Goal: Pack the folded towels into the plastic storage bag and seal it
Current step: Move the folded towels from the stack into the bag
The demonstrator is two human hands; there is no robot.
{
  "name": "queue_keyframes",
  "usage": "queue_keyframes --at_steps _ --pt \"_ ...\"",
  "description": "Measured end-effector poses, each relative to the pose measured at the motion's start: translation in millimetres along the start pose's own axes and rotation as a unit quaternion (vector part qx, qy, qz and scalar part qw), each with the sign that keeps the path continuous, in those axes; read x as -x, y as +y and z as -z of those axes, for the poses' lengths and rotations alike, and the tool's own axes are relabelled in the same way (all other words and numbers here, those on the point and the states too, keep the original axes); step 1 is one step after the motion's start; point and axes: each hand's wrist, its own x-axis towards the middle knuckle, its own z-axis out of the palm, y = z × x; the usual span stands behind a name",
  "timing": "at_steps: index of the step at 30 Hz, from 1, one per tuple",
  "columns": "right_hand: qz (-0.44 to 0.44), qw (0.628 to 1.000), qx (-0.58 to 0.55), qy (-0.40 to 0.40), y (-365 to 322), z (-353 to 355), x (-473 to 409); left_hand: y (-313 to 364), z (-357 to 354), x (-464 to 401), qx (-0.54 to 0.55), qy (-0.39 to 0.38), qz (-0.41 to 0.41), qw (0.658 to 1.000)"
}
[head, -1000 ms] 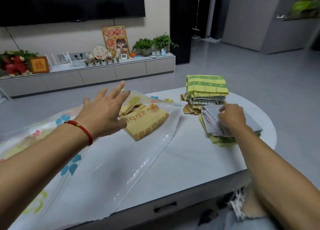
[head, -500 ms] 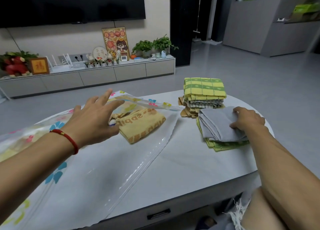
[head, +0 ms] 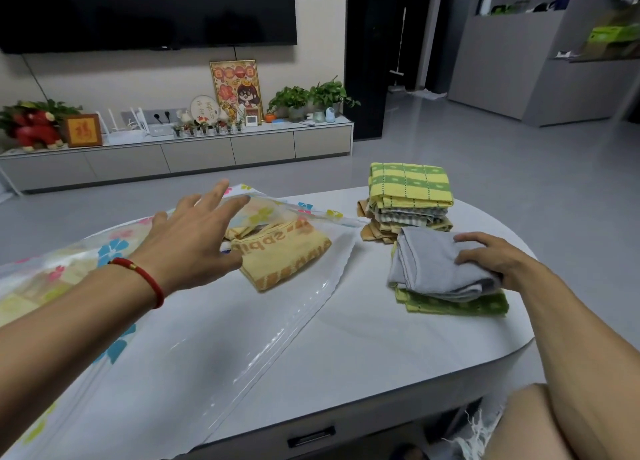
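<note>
- White table holds the bag and towels.
- Left hand, fingers spread, holds nothing; the bag mouth could flop closed.
- Right hand grips the gray towel; it could unfold when lifted.

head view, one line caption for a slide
Right hand grips a grey towel; left hand reaches over the plastic bag.

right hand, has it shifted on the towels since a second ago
Yes. The right hand slid from the left edge of the folded grey towel to its right edge, away from the tall green-and-yellow towel stack.
</note>
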Motion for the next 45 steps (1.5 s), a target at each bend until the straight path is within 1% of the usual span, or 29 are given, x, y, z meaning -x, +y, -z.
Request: queue_keyframes --at_steps 2,3,4,5,7,9,12,14,15,16,17,18,20,21,22,24,26,28,29,31,33,37,39,41,42,43,45 --pt "0.040 0.998 -0.052 0.013 -8 7 12 0 2 -1 0.000 0.002 -0.004 1.000" --pt "0.065 0.994 -0.089 0.003 -15 11 21 -1 3 -2 -0.001 0.003 -0.006 1.000" --pt "0.092 0.988 -0.120 -0.026 -22 14 31 -1 5 -3 -0.003 0.002 -0.006 1.000" --pt "0.117 0.980 -0.143 -0.073 -29 14 42 -2 8 -4 -0.005 0.001 -0.006 1.000" --pt "0.153 0.955 -0.166 -0.193 -44 4 66 -3 14 -7 -0.003 0.003 -0.006 1.000" --pt "0.169 0.929 -0.141 -0.297 -59 -26 83 -4 20 -10 0.001 0.007 -0.001 1.000" --pt "0.188 0.889 -0.050 -0.414 -78 -107 104 -3 25 -12 -0.005 0.008 0.004 1.000" --pt "0.174 0.863 -0.020 -0.473 -82 -169 114 -1 27 -14 -0.007 0.004 0.011 1.000" --pt "0.166 0.860 -0.024 -0.481 -82 -197 115 -1 28 -15 -0.008 0.002 0.015 1.000" --pt "0.166 0.868 -0.042 -0.467 -82 -222 113 -1 29 -15 -0.011 0.000 0.018 1.000" --pt "0.172 0.883 -0.075 -0.431 -82 -245 107 -1 30 -16 -0.015 -0.001 0.020 1.000" --pt "0.180 0.903 -0.115 -0.372 -82 -263 97 -2 31 -17 -0.018 -0.002 0.021 1.000" --pt "0.189 0.940 -0.184 -0.216 -83 -284 75 -5 33 -18 -0.022 -0.003 0.024 0.999" --pt "0.180 0.949 -0.201 -0.161 -80 -290 63 -7 34 -18 -0.023 -0.003 0.025 0.999" --pt "0.161 0.958 -0.199 -0.133 -76 -293 52 -8 35 -18 -0.023 -0.002 0.024 0.999" --pt "0.131 0.974 -0.141 -0.121 -68 -296 39 -8 34 -18 -0.022 -0.002 0.019 1.000" --pt "0.162 0.977 -0.083 -0.107 -66 -297 35 -7 32 -19 -0.024 -0.004 0.018 1.000" --pt "0.197 0.973 -0.095 -0.077 -66 -300 33 -6 29 -18 -0.021 -0.004 0.019 1.000" --pt "0.202 0.971 -0.107 -0.074 -65 -301 33 -5 29 -18 -0.019 -0.004 0.019 1.000" --pt "0.188 0.970 -0.109 -0.106 -61 -300 35 -3 27 -17 -0.017 -0.006 0.017 1.000" --pt "0.173 0.971 -0.076 -0.145 -59 -294 38 -1 25 -14 -0.018 -0.009 0.015 1.000" --pt "0.182 0.970 0.003 -0.162 -64 -266 48 2 19 -8 -0.022 -0.015 0.007 1.000" --pt "0.159 0.963 0.013 -0.215 -62 -247 55 4 15 -6 -0.020 -0.012 0.005 1.000" --pt "0.165 0.953 0.030 -0.252 -56 -226 63 6 13 -5 -0.017 -0.008 0.002 1.000" --pt "0.173 0.954 0.046 -0.242 -53 -214 67 6 12 -5 -0.014 -0.007 0.002 1.000" --pt "0.180 0.958 0.067 -0.213 -49 -201 69 6 10 -4 -0.012 -0.005 0.001 1.000" --pt "0.205 0.961 0.156 -0.101 -42 -172 66 6 7 -3 -0.011 -0.002 -0.002 1.000"
